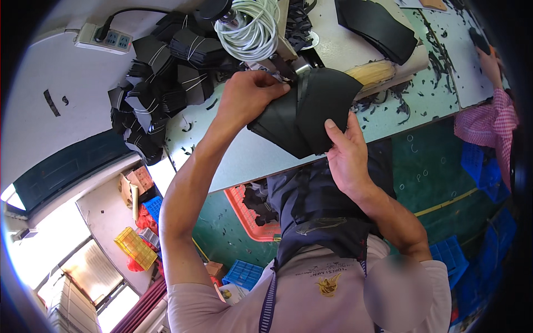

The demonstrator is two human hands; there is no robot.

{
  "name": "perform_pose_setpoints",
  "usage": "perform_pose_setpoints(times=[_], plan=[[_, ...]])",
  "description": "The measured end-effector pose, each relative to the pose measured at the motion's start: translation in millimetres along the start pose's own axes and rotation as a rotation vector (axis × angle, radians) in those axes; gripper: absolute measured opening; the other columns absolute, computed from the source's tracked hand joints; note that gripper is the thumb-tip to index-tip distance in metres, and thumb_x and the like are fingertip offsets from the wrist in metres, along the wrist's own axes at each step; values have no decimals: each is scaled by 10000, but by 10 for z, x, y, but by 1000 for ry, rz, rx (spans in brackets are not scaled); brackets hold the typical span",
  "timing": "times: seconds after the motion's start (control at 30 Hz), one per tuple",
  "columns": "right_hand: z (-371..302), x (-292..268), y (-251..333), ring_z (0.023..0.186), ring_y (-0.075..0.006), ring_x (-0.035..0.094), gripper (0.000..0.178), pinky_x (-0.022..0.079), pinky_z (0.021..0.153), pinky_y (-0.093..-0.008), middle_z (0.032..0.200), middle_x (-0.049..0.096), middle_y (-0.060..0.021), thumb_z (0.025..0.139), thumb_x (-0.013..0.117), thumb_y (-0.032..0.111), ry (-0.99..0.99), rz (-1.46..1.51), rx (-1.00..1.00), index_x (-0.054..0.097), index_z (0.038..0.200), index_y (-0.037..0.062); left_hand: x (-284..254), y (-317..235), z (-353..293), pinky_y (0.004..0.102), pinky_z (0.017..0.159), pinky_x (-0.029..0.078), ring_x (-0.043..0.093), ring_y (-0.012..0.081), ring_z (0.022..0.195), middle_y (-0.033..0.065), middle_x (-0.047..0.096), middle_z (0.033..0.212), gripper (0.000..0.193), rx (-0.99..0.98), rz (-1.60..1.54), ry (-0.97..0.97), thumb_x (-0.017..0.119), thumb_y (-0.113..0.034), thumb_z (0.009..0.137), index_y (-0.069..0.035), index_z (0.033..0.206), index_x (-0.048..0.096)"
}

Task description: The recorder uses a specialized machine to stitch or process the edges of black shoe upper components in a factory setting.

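Note:
Flat black leather-like pieces [328,102] fan out over the table's near edge, overlapping one another. My right hand [348,152] grips their right side, thumb on top and fingers beneath. Over their upper left edge, my left hand [250,97] is closed, thumb and forefinger pinched together at the sheet. Just beyond the pieces sits a small bench machine with a metal part [301,65]. The pieces reach up to it, and they hide where their far edge meets it.
Bundles of tied black pieces [147,100] pile up at the left, near a power strip [104,39]. Coiled pale cable [250,30] hangs by the machine. A black stack [377,30] lies on a board. Below the table stands a salmon crate [239,213]. Another person's hand [489,66] works at right.

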State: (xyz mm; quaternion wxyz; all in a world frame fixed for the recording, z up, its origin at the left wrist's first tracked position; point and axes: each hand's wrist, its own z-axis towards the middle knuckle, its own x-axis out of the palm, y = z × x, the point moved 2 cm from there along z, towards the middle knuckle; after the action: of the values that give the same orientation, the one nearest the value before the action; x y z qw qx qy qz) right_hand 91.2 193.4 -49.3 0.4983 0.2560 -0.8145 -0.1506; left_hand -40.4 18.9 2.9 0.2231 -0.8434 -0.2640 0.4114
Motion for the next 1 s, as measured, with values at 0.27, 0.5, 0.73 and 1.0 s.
perform_pose_setpoints(times=[0.27, 0.5, 0.73, 1.0], plan=[[-14, -31, 2, 785, 9, 503, 478, 377, 558, -161, 1124, 590, 23, 964, 648, 129, -56, -81, 8, 449, 1392, 57, 11, 15, 8, 260, 777, 487, 644, 139, 857, 84, 720, 960, 330, -1, 71, -33, 742, -187, 842, 16, 1102, 724], [-54, -85, 27, 796, 10, 508, 528, 394, 564, -146, 1136, 590, 27, 962, 651, 139, -64, -136, 32, 425, 1433, 67, -1, 145, -70, 271, 738, 490, 639, 134, 778, 71, 716, 866, 298, 22, -111, -25, 757, -217, 832, 13, 1020, 744], [-46, -71, 61, 972, -46, 582, 510, 467, 707, -182, 1251, 577, -12, 976, 622, 127, -15, -41, 43, 418, 1439, 60, 23, 108, -102, 270, 748, 489, 644, 140, 822, 72, 720, 911, 317, 23, -284, 7, 757, -210, 836, 20, 1053, 735], [-57, -188, 69, 1091, -82, 571, 474, 469, 854, -218, 1281, 578, -28, 977, 587, 74, -1, -84, 63, 431, 1424, 53, 53, 121, -101, 242, 721, 480, 631, 92, 794, 36, 713, 904, 318, 21, -325, 27, 743, -157, 857, -24, 1140, 686]])
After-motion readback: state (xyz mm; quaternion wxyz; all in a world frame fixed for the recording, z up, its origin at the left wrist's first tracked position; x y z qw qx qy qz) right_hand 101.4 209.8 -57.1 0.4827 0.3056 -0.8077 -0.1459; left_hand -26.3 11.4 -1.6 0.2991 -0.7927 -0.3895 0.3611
